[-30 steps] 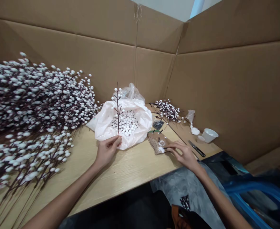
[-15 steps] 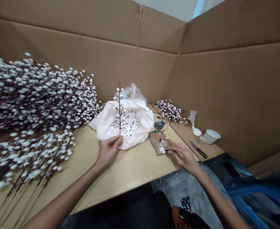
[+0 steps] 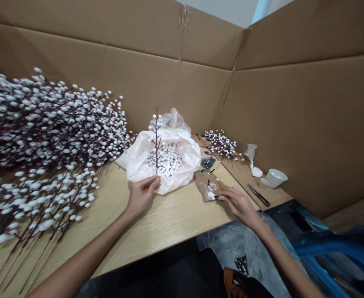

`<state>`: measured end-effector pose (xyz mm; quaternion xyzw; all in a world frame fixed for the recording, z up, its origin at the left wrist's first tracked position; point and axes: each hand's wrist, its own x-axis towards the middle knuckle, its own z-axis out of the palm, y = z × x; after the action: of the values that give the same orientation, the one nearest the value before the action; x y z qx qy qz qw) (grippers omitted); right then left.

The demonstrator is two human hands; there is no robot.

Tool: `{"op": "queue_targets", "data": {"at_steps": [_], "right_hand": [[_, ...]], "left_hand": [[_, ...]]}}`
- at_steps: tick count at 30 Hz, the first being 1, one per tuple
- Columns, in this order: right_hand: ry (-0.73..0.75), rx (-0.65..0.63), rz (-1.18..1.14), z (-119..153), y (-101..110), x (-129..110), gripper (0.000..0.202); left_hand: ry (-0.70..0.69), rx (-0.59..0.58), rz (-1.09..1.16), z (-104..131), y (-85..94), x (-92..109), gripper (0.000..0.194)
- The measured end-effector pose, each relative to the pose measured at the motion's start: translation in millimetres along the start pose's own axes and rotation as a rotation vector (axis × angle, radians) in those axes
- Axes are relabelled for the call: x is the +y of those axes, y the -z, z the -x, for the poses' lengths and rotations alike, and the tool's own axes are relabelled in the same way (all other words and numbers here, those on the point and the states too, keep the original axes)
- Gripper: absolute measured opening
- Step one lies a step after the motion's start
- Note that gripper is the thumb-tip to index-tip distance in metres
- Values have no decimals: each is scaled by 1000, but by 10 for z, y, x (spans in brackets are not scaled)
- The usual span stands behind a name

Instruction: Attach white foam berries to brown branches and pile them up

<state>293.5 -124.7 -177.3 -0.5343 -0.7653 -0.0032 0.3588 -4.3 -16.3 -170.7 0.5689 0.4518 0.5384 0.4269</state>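
My left hand (image 3: 143, 194) pinches the bottom of an upright dark twig (image 3: 157, 145), which carries a few white berries near its upper part. Behind the twig lies an open white plastic bag (image 3: 185, 182) holding many white berries (image 3: 171, 159). My right hand (image 3: 236, 203) is closed on a small dark stick (image 3: 216, 197), its tip at a white smear on a piece of brown cardboard (image 3: 203, 188). Several short black pieces lie on and beside that cardboard.
Large bundles of white-berried stems (image 3: 54, 120) fill the left of the table (image 3: 157, 231). At right are a small berry bunch (image 3: 221, 144), a white cup (image 3: 276, 178) and snips (image 3: 258, 194). Cardboard walls (image 3: 293, 116) stand behind; a blue chair (image 3: 334, 248) is lower right.
Both hands keep almost the same place and grip. The view has shifted very slightly.
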Motion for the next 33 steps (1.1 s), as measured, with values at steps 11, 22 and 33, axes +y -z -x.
{"op": "queue_targets", "data": {"at_steps": [11,22,33], "right_hand": [[-150,-2,-118,-67,-3,-8,21],[-530,205,-586,-408,107,-173,40],[-558,124,-1122,-960,130,-368,33]], "left_hand": [[17,6,13,7,-11,42,47],[-5,-17,5,3,1,14,51],[4,-18,39,1,-9,-6,47]]}}
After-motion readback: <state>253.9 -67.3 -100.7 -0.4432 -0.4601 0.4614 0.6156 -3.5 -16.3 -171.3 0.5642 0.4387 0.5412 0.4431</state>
